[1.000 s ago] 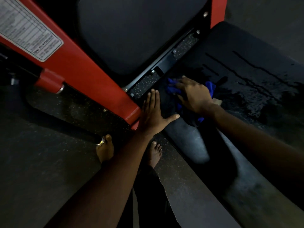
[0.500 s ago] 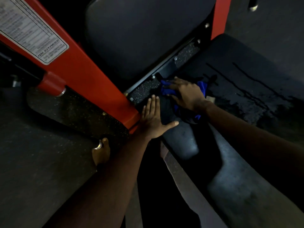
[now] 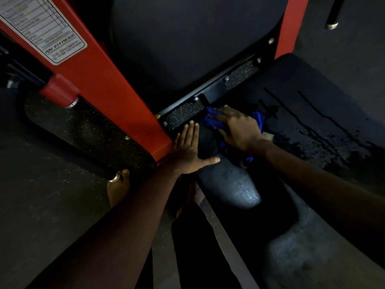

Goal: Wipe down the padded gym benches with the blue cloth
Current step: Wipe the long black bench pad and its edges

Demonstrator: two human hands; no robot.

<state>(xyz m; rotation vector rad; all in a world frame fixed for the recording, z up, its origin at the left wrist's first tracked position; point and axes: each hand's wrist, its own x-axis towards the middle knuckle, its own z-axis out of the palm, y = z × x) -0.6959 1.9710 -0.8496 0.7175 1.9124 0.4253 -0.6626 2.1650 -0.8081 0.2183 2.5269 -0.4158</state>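
Cloth [image 3: 211,122] lies under flat right hand [image 3: 237,130] on bench pad [image 3: 239,188]; left hand [image 3: 187,151] splays wide.

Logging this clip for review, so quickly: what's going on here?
A person's right hand presses the blue cloth flat onto the black seat pad, close to the gap below the backrest. The left hand lies flat on the pad's near edge, beside the red frame, holding nothing. Wet streaks show on the pad to the right of the cloth.
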